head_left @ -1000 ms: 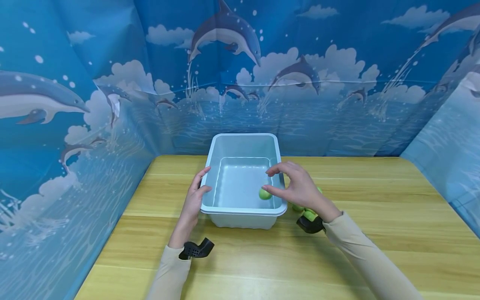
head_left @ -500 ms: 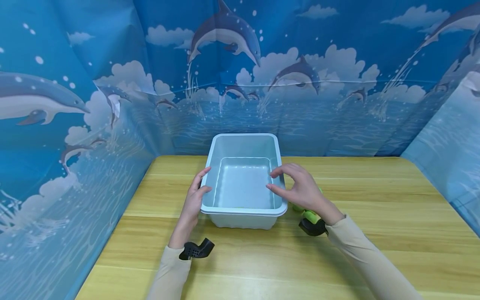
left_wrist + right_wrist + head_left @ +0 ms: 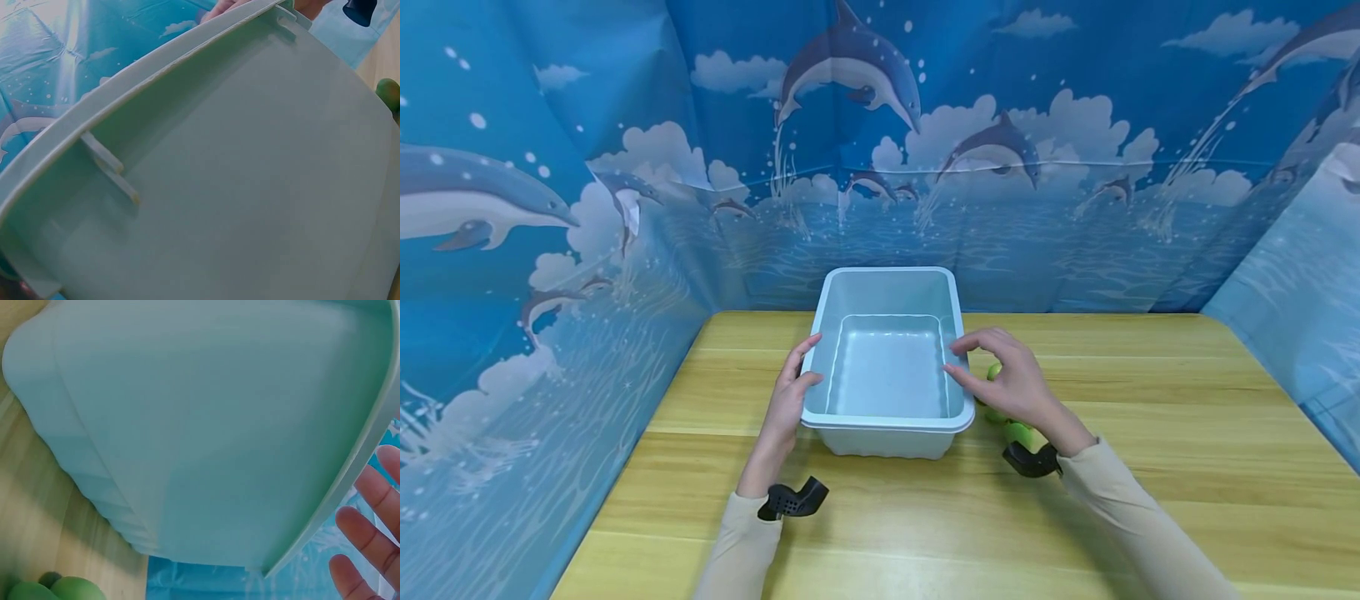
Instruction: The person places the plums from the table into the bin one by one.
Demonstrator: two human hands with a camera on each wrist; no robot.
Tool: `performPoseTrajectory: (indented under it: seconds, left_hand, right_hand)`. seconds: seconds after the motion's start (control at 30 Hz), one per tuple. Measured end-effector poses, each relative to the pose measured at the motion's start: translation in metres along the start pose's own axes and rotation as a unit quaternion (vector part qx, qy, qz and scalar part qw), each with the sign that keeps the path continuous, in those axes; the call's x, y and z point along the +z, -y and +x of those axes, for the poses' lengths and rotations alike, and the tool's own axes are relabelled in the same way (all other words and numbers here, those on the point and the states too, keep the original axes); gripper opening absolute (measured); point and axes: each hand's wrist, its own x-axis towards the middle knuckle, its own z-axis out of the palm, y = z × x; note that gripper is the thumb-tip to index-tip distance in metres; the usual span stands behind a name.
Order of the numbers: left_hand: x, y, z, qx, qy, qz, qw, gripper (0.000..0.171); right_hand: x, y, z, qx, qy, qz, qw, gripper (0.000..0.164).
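A pale blue plastic basin (image 3: 891, 367) stands on the table, seen from above in the head view. My left hand (image 3: 786, 400) holds its left rim, thumb and a fingertip showing over the edge. Over the right rim hovers my right hand (image 3: 1006, 375), thumb and fingers apart with nothing between them. Its spread fingers (image 3: 362, 537) show beside the rim in the right wrist view. Several green, rounded, fruit-like things (image 3: 1018, 432) lie right of the basin, partly hidden below the right hand; some green ones (image 3: 78, 589) appear in the right wrist view.
The wooden table (image 3: 1150, 400) extends right and in front of the basin. A dolphin-print backdrop (image 3: 880, 217) rises close behind the basin and along both sides. Each wrist wears a black camera mount (image 3: 793, 497). The basin's near wall hides part of its floor.
A green round thing dropped from my right hand into the basin and went out of sight behind the near wall. The right hand drew back rightward. My left hand stayed put.
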Motion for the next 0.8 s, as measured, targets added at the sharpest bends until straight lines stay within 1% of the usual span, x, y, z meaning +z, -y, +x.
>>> performPoseTrajectory:
  seconds: [0.13, 0.27, 0.4, 0.53, 0.63, 0.67, 0.7, 0.8]
  left_hand:
    - [0.000, 0.000, 0.000, 0.001, -0.001, 0.001, 1.0000, 0.053]
    - [0.001, 0.001, 0.000, 0.002, -0.003, 0.000, 1.0000, 0.053]
    - [0.001, 0.002, 0.001, 0.000, -0.007, 0.003, 1.0000, 0.053]
    - [0.001, 0.002, 0.001, 0.003, -0.005, 0.003, 1.0000, 0.053]
    - [0.000, 0.001, 0.000, 0.006, 0.000, 0.000, 1.0000, 0.053]
    - [0.000, 0.001, 0.001, 0.003, 0.001, -0.002, 1.0000, 0.053]
    - [0.001, -0.003, -0.002, 0.000, 0.004, -0.003, 1.0000, 0.053]
    - [0.001, -0.002, -0.001, -0.001, 0.006, -0.005, 1.0000, 0.053]
  right_hand:
    - [-0.002, -0.003, -0.005, 0.009, -0.019, 0.012, 1.000, 0.023]
    - [-0.005, -0.003, -0.008, 0.003, -0.042, 0.013, 0.999, 0.026]
    - [-0.012, 0.009, -0.010, -0.007, -0.059, 0.009, 0.998, 0.025]
    - [-0.019, 0.022, -0.014, 0.015, -0.059, 0.001, 0.998, 0.022]
    - [-0.022, 0.023, -0.019, 0.037, -0.056, -0.003, 0.998, 0.020]
    - [-0.022, 0.023, -0.021, 0.042, -0.056, -0.004, 0.998, 0.020]
    - [-0.022, 0.016, -0.024, 0.044, -0.056, -0.006, 0.997, 0.020]
    - [-0.020, -0.007, -0.035, 0.059, -0.051, -0.015, 0.997, 0.019]
